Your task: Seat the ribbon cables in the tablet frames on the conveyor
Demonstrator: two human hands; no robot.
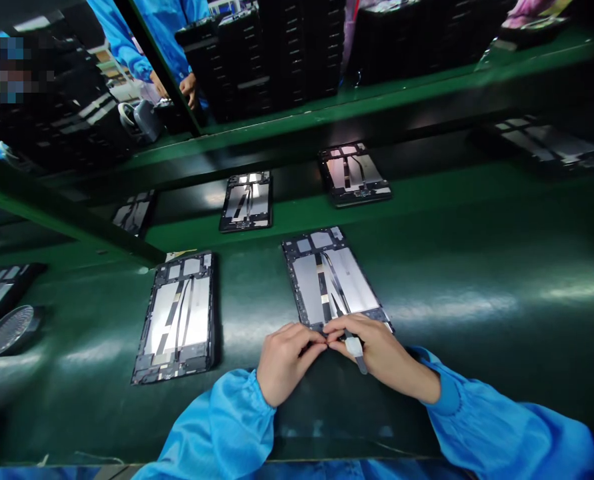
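**Both hands closed in at the near edge of a tablet frame**

From my seat on the head camera, I have the left hand (289, 363) and the right hand (384, 352) nearly fingertip to fingertip at the near edge of an opened tablet frame (307, 280). The frame lies at a slant on the green desk (477, 267), a little right of centre. The right hand is closed around a small pale tool (354, 351), whose end sticks out toward me. The left hand is curled, with its fingers against the frame's edge, but I cannot tell whether it has hold of anything. Flat cables (334, 287) run across the frame's silver plate toward the hands.

Blue sleeves (227, 427) cover both forearms. A second tablet frame (174, 320) lies to the left, well apart from the hands, and two more tablet frames (247, 202) (354, 173) sit farther off. A round mesh disc (9, 331) lies at the far left. Beyond, stacks of black frames (261, 53) stand on a green shelf (377, 107), near a co-worker's hand (189, 87).
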